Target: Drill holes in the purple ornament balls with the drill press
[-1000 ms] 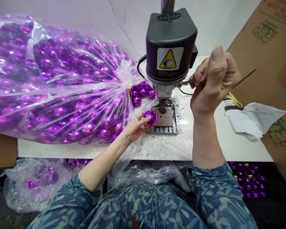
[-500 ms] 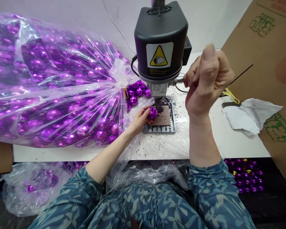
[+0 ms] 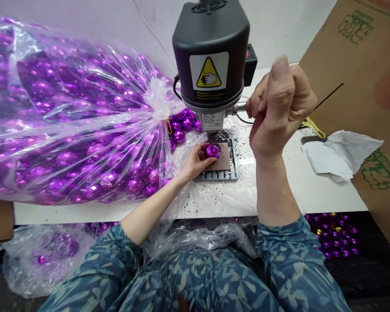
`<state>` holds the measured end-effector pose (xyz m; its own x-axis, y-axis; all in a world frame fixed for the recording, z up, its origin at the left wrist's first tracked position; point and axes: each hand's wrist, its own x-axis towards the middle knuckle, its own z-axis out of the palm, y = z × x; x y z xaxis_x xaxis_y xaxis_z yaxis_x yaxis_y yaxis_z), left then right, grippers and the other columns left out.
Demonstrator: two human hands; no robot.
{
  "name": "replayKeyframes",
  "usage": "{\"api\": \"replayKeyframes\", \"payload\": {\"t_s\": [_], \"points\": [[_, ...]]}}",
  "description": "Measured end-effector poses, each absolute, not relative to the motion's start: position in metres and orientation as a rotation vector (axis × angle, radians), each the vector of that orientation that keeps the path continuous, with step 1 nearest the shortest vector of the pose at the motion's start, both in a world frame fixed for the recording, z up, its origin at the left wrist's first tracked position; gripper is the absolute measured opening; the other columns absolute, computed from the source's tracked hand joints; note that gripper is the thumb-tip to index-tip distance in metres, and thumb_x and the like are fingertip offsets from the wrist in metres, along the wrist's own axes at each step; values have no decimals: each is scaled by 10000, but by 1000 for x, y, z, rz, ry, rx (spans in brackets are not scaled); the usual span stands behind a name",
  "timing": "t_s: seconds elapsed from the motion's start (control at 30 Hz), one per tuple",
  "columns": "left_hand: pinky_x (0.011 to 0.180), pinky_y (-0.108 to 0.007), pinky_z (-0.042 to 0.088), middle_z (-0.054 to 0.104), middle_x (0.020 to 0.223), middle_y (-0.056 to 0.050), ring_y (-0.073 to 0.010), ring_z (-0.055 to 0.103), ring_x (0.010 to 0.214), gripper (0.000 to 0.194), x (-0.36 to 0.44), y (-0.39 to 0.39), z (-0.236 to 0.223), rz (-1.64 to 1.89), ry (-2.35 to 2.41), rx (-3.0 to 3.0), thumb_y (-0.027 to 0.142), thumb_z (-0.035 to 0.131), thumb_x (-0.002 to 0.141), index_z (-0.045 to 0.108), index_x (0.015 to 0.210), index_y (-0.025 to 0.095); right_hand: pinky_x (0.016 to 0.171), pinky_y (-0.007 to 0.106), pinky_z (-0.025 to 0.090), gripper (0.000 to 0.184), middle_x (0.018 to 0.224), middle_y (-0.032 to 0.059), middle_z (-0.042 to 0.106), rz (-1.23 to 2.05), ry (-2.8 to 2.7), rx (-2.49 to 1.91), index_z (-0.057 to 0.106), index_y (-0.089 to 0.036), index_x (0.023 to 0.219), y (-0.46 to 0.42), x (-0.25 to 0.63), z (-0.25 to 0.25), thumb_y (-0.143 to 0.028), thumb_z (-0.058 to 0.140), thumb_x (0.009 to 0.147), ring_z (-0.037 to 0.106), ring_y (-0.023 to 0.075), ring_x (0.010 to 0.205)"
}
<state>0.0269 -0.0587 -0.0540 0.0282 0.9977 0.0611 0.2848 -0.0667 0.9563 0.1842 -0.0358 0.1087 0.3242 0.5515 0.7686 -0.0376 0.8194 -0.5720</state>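
Observation:
My left hand (image 3: 195, 161) grips a shiny purple faceted ball (image 3: 212, 151) between thumb and fingers. A dark mark or hole shows on the ball's upper side. It sits at the brown board (image 3: 225, 162) on the slotted metal base (image 3: 218, 176), just below the chuck (image 3: 212, 136) of a black bench drill press (image 3: 211, 60). On the right, my right hand (image 3: 279, 108) is raised in a fist at the metal feed lever (image 3: 242, 107). Most of that lever is hidden by the fingers.
A big clear bag (image 3: 68, 130) of purple balls fills the left, with loose balls (image 3: 179, 136) beside its knot. Dark shavings lie around the base. A cardboard box (image 3: 328, 52), crumpled white paper (image 3: 331, 160) and a thin dark rod (image 3: 329, 95) are to the right.
My left hand has shifted the ball slightly right onto the board and turned it, so a dark mark now faces up. My right fist stays at the lever. The view has shifted slightly.

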Motion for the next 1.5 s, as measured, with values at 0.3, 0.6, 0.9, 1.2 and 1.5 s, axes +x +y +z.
{"api": "replayKeyframes", "payload": {"t_s": [0.3,0.6,0.9,1.2,1.5], "points": [[828,-349,595,674,1158,-89,-218,672,1004,576,37,-60,-63,1152,1423,1635,281,884,762,637,1276,201,441,269,314,693,490,-60,241,402,-1173,-543,237,-219,610,-39,182,109,-826,478,842,314,54,420],[861,-351,596,670,1207,-93,-223,679,1054,590,37,-57,-67,1151,1377,1611,248,891,754,621,1275,192,436,330,234,679,435,-48,169,340,-1137,-539,225,-227,538,-48,181,98,-705,554,892,253,77,393],[885,-361,591,659,1245,-102,-226,678,1068,569,38,-60,-63,1158,1370,1614,229,882,763,624,1268,180,409,314,203,701,410,-45,155,218,-1099,-402,148,-198,506,-39,181,81,-545,603,911,194,75,376],[863,-366,603,665,1209,-96,-226,682,1037,566,39,-59,-63,1175,1396,1648,200,893,749,629,1249,176,393,283,185,600,406,-54,187,144,-1138,-113,165,-171,510,-30,182,63,-275,586,924,219,59,357],[840,-363,614,669,1192,-96,-232,691,1022,549,37,-57,-67,1188,1402,1741,221,888,759,631,1242,175,371,245,246,569,396,-66,211,46,-1165,-89,184,-170,511,-24,185,51,-244,556,935,245,38,344]]}}
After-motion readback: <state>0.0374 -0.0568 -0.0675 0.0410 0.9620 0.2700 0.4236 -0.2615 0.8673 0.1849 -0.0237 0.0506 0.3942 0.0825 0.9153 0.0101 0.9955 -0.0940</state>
